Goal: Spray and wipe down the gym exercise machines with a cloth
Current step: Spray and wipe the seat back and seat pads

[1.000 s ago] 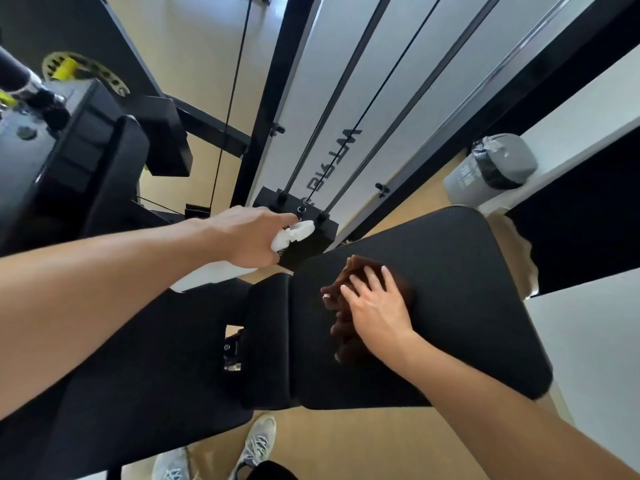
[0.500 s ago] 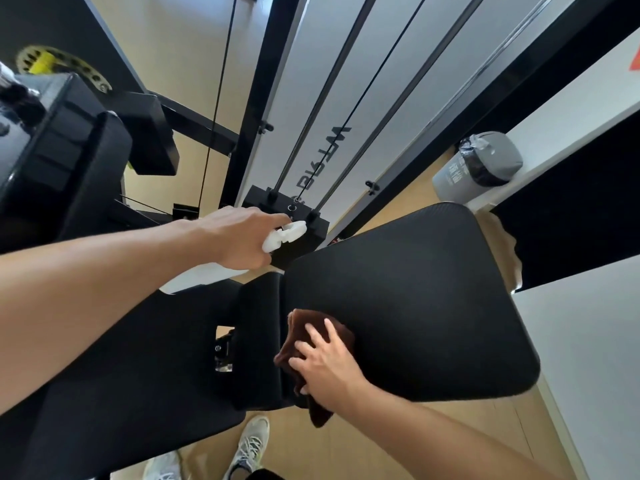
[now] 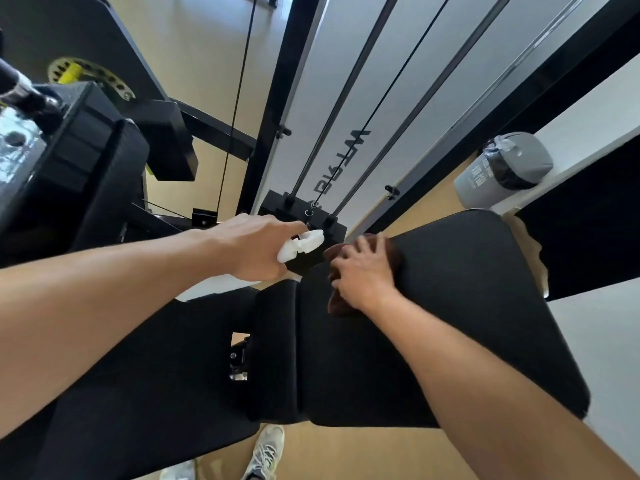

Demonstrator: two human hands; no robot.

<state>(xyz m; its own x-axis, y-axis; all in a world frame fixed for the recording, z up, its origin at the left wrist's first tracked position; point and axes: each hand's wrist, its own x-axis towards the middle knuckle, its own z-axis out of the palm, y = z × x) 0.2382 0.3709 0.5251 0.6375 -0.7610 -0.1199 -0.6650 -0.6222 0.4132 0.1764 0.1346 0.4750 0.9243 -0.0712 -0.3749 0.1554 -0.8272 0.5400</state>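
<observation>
Right hand [image 3: 363,275] presses brown cloth [image 3: 393,252] flat-fingered on black pad [image 3: 467,306]; left hand [image 3: 256,249] fingers grip white spray bottle [image 3: 301,244] (panel lettering unreadable).

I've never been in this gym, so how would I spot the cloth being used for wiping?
Find the big black padded bench filling the middle of the view. At its far edge, near the weight stack's cables, the right hand presses down on a bunched brown cloth. It is the only brown, soft thing there; the left hand beside it grips a white spray bottle.
</observation>
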